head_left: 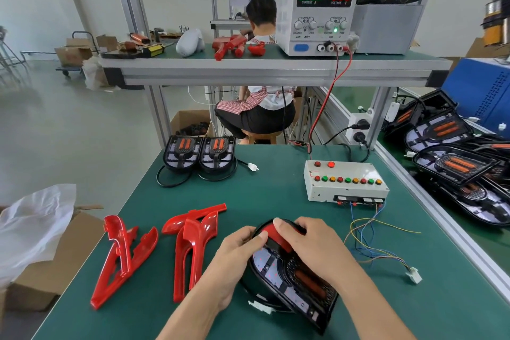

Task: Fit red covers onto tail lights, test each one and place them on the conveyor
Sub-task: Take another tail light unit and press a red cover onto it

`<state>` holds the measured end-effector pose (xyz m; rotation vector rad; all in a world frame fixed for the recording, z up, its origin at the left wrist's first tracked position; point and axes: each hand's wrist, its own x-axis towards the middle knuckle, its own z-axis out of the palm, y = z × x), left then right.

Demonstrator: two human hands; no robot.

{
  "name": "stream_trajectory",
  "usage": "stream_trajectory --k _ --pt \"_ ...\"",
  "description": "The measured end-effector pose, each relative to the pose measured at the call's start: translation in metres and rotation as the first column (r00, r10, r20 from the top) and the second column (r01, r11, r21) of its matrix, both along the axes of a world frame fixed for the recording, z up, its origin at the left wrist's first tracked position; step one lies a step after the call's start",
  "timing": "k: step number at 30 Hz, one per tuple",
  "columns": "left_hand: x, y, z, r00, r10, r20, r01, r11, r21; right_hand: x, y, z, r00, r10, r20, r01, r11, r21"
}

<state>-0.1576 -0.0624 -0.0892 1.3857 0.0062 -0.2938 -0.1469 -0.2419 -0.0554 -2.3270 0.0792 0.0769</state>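
Observation:
A black tail light (300, 281) lies on the green bench (276, 193) in front of me, with a red cover (276, 234) seated on its far end. My left hand (237, 254) grips the light's left edge, thumb on the cover. My right hand (311, 243) curls over the cover and the light's top from the right. The light's white plug (260, 306) lies loose by my left wrist. Loose red covers lie to the left, one pair (121, 257) and another (193, 237).
Two uncovered tail lights (201, 153) stand at the bench's far left. A white test box (345, 182) with coloured buttons sits at right, its wires ending in a white connector (414, 274). Several tail lights (455, 163) lie on the conveyor at right. A power supply (320, 14) stands on the shelf.

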Motion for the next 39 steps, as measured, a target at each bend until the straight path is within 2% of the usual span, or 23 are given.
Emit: stream_trajectory --k 6,9,13,20,29,31,34,37,39 --pt "0.006 -0.011 0.006 1.000 0.024 -0.010 -0.024 0.999 0.024 0.013 -0.006 0.002 0.991 0.110 -0.080 -0.111 0.994 -0.005" --pt "0.009 -0.014 0.011 1.000 -0.011 0.002 0.011 0.998 0.068 0.013 -0.006 -0.003 0.978 0.183 -0.097 -0.167 0.973 0.157" --pt "0.018 -0.020 0.013 1.000 0.022 0.013 -0.023 0.995 0.100 0.017 -0.008 -0.006 0.975 0.183 -0.124 -0.135 0.937 0.322" --pt "0.035 -0.027 0.024 1.000 0.001 -0.007 0.000 0.996 0.084 0.027 -0.007 -0.005 0.985 0.126 -0.120 -0.062 0.897 0.437" --pt "0.041 -0.027 0.020 1.000 -0.019 0.015 0.017 0.991 0.136 0.028 -0.006 -0.007 0.995 0.054 -0.083 -0.019 0.926 0.377" --pt "0.043 -0.023 0.019 0.999 -0.040 0.029 0.035 0.987 0.156 0.026 -0.007 -0.003 0.991 0.090 -0.096 -0.046 0.920 0.388" --pt "0.043 -0.016 0.017 0.999 -0.024 0.023 0.021 0.989 0.143 0.021 -0.018 0.002 0.965 0.201 -0.169 -0.094 0.867 0.489" --pt "0.042 -0.009 0.013 1.000 -0.003 0.002 0.003 0.994 0.107 0.007 -0.041 0.000 0.960 0.255 -0.118 -0.196 0.908 0.370" --pt "0.043 -0.006 0.008 1.000 -0.012 0.010 0.011 0.992 0.125 -0.010 -0.052 -0.009 0.955 0.274 -0.114 -0.219 0.910 0.352"
